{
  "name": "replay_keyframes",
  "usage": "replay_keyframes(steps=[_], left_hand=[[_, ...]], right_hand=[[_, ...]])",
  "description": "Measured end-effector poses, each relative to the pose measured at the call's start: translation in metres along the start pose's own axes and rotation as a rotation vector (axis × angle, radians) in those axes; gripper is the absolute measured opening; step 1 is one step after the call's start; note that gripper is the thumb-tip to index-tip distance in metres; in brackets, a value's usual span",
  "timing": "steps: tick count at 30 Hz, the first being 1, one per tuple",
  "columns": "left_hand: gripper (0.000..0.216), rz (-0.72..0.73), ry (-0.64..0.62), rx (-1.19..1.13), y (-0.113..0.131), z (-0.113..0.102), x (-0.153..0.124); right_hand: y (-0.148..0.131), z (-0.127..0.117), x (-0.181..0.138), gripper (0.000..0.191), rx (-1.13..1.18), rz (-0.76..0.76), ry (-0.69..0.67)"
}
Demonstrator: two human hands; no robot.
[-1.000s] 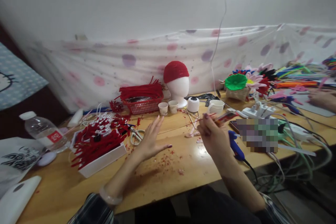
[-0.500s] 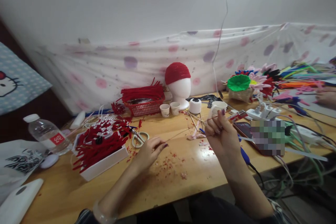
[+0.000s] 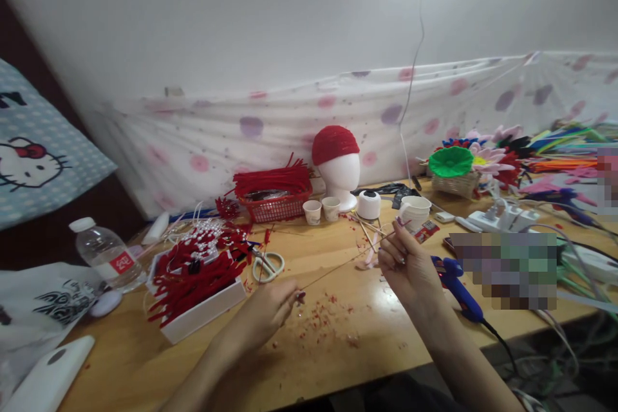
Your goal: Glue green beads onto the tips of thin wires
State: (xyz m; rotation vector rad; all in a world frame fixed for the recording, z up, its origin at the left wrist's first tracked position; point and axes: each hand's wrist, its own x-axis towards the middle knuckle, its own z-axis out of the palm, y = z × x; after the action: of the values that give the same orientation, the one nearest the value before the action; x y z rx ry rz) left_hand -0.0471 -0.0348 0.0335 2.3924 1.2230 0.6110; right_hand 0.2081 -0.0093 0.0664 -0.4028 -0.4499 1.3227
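Note:
A thin brownish wire (image 3: 342,262) runs straight, on a slant, between my two hands above the table. My left hand (image 3: 271,309) is closed in a pinch on its lower end. My right hand (image 3: 408,264), raised higher, pinches the upper end, where a short reddish tip sticks out past the fingers. Red fluff trimmings (image 3: 333,322) lie scattered on the wood below. Just behind my left hand are light-handled scissors (image 3: 275,265). To its left, a white box (image 3: 207,315) holds red pipe cleaners (image 3: 203,286) and strings of white beads (image 3: 207,235).
A red basket (image 3: 277,209), paper cups (image 3: 311,211), a white foam head (image 3: 344,177) with a red covering and a white mug (image 3: 416,209) stand behind. A blue glue gun (image 3: 461,293) and cables lie right; a water bottle (image 3: 103,257) stands left.
The wire, earlier slanting from my left hand with its far end near my right hand, now stretches taut between both. My left hand has come lower and nearer. The view has shifted slightly.

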Motion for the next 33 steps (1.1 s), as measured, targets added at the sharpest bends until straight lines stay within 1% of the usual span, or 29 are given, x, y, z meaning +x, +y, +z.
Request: replay_keyframes(steps=[2, 4, 8, 11, 14, 16, 19, 22, 25, 30, 33], left_hand=[[0.033, -0.029, -0.023, -0.013, 0.004, -0.001, -0.001], [0.031, -0.069, -0.010, -0.032, 0.008, -0.002, 0.000], [0.029, -0.121, 0.070, -0.041, 0.014, 0.001, 0.007], [0.027, -0.119, 0.118, -0.049, 0.015, 0.003, 0.014], [0.026, -0.112, 0.159, -0.047, 0.013, 0.004, 0.020], [0.025, -0.135, 0.217, -0.009, 0.009, 0.006, 0.024], [0.027, -0.159, 0.275, 0.053, 0.000, 0.008, 0.026], [0.024, -0.124, 0.212, 0.028, -0.007, 0.011, 0.026], [0.021, -0.092, 0.151, -0.006, -0.008, 0.012, 0.029], [0.023, -0.075, 0.169, -0.009, -0.003, 0.011, 0.039], [0.021, -0.068, 0.186, -0.019, 0.001, 0.010, 0.047]], right_hand=[[0.005, 0.001, 0.001, 0.045, 0.013, 0.036, 0.008], [0.010, 0.002, 0.003, 0.045, 0.035, 0.077, 0.019], [0.023, 0.002, 0.009, 0.049, 0.074, 0.149, 0.051], [0.032, 0.002, 0.013, 0.051, 0.055, 0.179, 0.044], [0.039, 0.003, 0.015, 0.050, 0.069, 0.231, 0.041], [0.043, 0.004, 0.015, 0.052, 0.088, 0.272, 0.065], [0.047, 0.003, 0.015, 0.053, 0.065, 0.291, 0.088], [0.051, 0.001, 0.016, 0.048, 0.021, 0.266, 0.100], [0.054, -0.002, 0.017, 0.045, 0.022, 0.259, 0.138], [0.062, -0.003, 0.017, 0.039, 0.056, 0.307, 0.168], [0.066, -0.002, 0.018, 0.040, 0.041, 0.325, 0.167]])
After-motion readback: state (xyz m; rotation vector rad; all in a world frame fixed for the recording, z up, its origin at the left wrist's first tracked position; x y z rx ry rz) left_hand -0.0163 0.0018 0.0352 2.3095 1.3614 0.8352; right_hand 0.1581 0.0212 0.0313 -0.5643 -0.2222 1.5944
